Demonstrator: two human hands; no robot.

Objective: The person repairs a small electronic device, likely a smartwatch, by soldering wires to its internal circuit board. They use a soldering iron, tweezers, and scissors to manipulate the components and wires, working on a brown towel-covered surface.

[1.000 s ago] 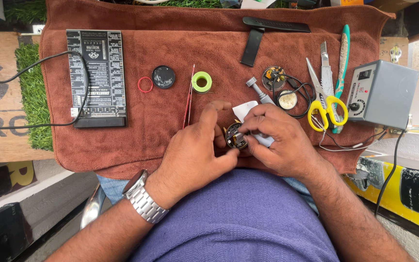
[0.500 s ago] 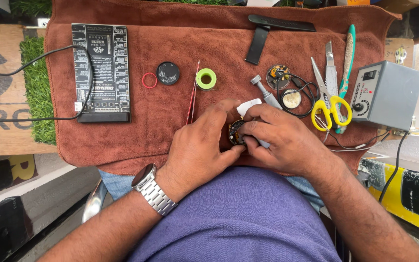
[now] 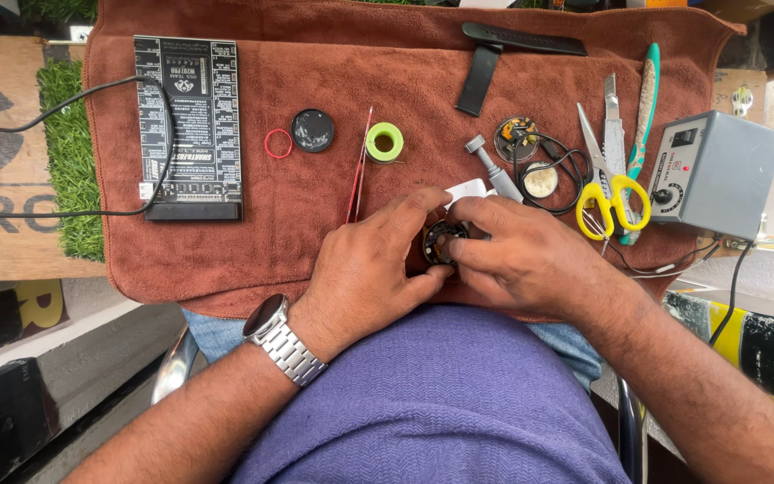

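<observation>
My left hand (image 3: 374, 269) and my right hand (image 3: 521, 255) meet over the near edge of a brown cloth (image 3: 253, 233). Between their fingertips they hold a small round dark watch body (image 3: 442, 242) with tiny parts showing inside. Most of it is hidden by my fingers. A white piece (image 3: 468, 190) lies just behind my hands. I wear a metal wristwatch (image 3: 275, 333) on my left wrist.
On the cloth lie a black circuit board (image 3: 188, 125) with a cable, a red ring (image 3: 278, 143), a round black cover (image 3: 313, 131), red tweezers (image 3: 358, 170), a green tape roll (image 3: 384, 142), black straps (image 3: 494, 54), yellow scissors (image 3: 606, 170) and a grey box (image 3: 714, 175).
Both hands stay closed around the watch body, with only small finger shifts. The view has drifted slightly.
</observation>
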